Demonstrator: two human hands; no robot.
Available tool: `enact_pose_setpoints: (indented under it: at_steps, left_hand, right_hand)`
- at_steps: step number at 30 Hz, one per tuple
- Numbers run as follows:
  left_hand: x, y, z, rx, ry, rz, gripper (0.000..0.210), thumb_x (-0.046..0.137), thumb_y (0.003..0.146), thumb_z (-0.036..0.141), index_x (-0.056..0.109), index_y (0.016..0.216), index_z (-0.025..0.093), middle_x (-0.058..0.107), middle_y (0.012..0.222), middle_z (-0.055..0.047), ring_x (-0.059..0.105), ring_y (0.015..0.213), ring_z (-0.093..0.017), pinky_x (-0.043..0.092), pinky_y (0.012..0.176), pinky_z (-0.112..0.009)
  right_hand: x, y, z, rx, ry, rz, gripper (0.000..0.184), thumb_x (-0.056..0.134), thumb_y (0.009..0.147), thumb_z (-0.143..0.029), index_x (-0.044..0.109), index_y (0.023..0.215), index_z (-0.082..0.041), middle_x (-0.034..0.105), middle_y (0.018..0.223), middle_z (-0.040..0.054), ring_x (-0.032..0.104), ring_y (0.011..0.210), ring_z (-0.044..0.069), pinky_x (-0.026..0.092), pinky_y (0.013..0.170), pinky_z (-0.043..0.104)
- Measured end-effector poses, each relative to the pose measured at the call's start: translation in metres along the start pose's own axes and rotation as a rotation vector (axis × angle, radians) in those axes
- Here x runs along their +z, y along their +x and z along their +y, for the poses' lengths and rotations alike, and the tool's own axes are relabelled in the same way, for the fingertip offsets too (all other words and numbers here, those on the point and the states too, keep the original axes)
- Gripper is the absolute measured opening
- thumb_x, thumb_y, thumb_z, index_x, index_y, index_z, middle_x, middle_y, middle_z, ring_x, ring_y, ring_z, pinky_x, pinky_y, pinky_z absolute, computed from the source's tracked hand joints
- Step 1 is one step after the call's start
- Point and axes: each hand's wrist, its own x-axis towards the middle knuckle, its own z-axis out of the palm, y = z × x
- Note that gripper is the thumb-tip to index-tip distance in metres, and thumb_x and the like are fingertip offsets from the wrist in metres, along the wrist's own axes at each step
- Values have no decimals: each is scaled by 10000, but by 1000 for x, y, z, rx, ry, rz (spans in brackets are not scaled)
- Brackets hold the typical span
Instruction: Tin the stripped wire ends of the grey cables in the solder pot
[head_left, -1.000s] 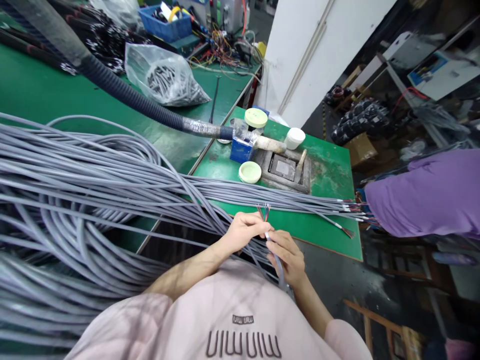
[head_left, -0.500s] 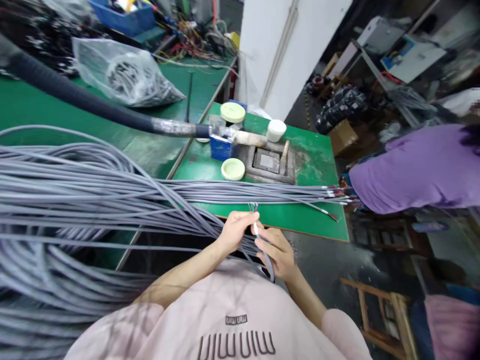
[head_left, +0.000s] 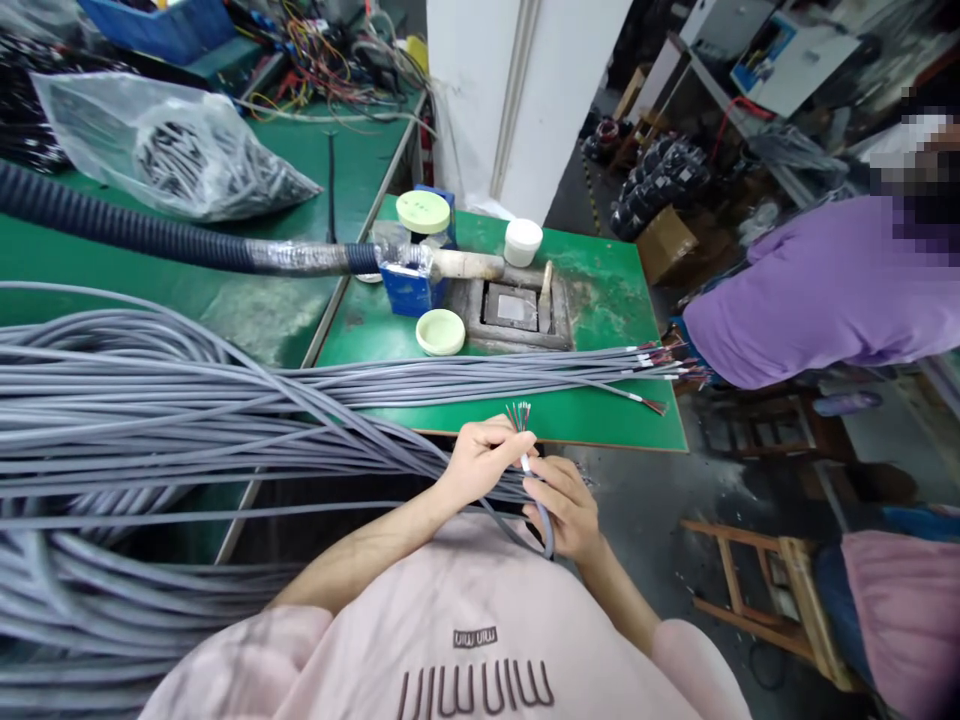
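Bench items have slid leftward in the head view, while two hands stay on one gray cable (head_left: 548,531).
Head view: left hand (head_left: 480,462) pinches the cable's end below a fan of fine wires (head_left: 520,414), too many to count; right hand (head_left: 568,508) is closed around the cable just below its one white band (head_left: 526,464), in front of the wearer's chest, by the near edge of the green bench (head_left: 615,300). Uncounted gray cables (head_left: 465,382) run across that bench, past one white tub (head_left: 523,243), one pale-lidded jar (head_left: 424,212), one shallow pale dish (head_left: 440,333), one blue box (head_left: 409,290) and one wooden-handled tool (head_left: 546,288). Beyond: one white pillar (head_left: 480,100), one clear bag (head_left: 202,160), and at right one person in purple (head_left: 810,290) and one wooden stool (head_left: 802,600).
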Motion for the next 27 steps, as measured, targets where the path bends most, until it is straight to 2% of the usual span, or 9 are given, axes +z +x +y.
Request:
enact_pose_setpoints:
  at_steps: [8,15,21,27]
  left_hand:
    - [-2,-1,3,129,67,2,311,597,854,328,704,595,192,653,546,-21,532,532,-111,433,609,-290]
    - [2,1,8,218,145,13,303,605,849,309,694,589,179,597,493,-6,501,510,-108,415,575,-284]
    - [3,0,4,185,120,-20,325,568,876,290,696,597,181,682,590,-28,550,550,-111,429,601,-280]
    - [6,0,4,113,87,-33,374,552,881,361,701,586,184,690,593,-36,546,534,-117,445,630,-294]
  right_hand:
    - [0,0,4,-27,21,-3,435,565,840,-177,529,1271,-221,660,1137,137,613,1022,255,551,778,451]
    - [-1,-2,6,-43,44,19,454,578,826,-152,531,1276,-189,661,1115,155,601,1022,261,547,773,453]
    - [-3,-4,8,-25,49,29,456,570,840,-178,518,1291,-221,665,1122,136,606,1015,253,557,756,447]
    - [-4,-6,10,-31,55,43,458,572,841,-180,520,1295,-208,661,1125,142,605,1012,253,552,766,456]
